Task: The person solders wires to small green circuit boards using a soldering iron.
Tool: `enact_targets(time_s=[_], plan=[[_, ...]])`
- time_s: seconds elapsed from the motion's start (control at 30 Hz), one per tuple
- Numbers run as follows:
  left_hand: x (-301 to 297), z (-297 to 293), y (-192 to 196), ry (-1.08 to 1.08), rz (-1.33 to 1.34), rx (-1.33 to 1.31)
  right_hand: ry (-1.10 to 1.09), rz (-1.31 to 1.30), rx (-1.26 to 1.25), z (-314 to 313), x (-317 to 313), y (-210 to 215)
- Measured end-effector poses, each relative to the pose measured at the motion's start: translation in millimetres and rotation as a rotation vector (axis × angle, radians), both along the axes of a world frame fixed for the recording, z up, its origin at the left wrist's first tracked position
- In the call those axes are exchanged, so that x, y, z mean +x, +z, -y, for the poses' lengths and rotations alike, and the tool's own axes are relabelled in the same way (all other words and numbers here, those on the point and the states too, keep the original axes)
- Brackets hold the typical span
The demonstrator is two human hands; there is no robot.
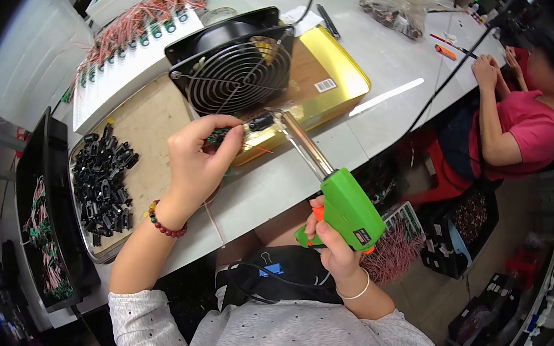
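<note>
Left fingers (229,145) pinch a small green board (215,138), a black part (261,121) just beyond their tips, likely light, stiff, fragile, best held by edges; right fingers (332,238) wrap the seemingly heavier green gun-shaped tool (353,210) by its handle.

Pale worktable (404,62), red stool (445,179), greyish floor (430,314).

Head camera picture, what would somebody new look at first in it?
Probably the bright green gun-shaped tool in the right hand, its metal end close to the small green-and-black part in the left hand's fingertips. Next, the big black fan with its ringed grille, just beyond the left hand. Then the heap of black pieces on the tray at the left.
</note>
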State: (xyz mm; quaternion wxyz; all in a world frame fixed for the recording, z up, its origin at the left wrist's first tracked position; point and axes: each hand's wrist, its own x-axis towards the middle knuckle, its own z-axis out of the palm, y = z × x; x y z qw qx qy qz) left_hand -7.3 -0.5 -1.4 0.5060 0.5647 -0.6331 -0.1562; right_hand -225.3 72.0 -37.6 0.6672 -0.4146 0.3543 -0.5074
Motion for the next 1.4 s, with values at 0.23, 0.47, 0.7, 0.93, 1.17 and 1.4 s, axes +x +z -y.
enact_targets(time_s=[0.23, 0.47, 0.7, 0.93, 1.17, 1.4], plan=[[2.5, -1.0, -2.1, -0.003, -0.008, -0.008, -0.017, 0.066, -0.009, -1.1, -1.8, -7.0], [4.1, 0.4, -3.7, -0.017, 0.001, -0.015, -0.067, 0.097, -0.028, -1.6, -0.2, -13.7], [4.3, 2.3, -3.8, -0.024, -0.02, -0.016, -0.082, 0.056, -0.07, -0.3, 0.0, -10.7], [5.3, -0.2, -2.8, -0.02, -0.006, -0.018, -0.047, -0.058, -0.086, -5.5, 0.3, -8.6], [4.9, -1.0, 3.6, 0.022, 0.027, -0.115, -0.079, -0.098, -0.125, -11.3, -5.4, -12.2], [5.3, -0.9, 6.3, 0.053, 0.035, -0.236, -0.143, -0.152, -0.118, -13.1, -7.0, -10.5]])
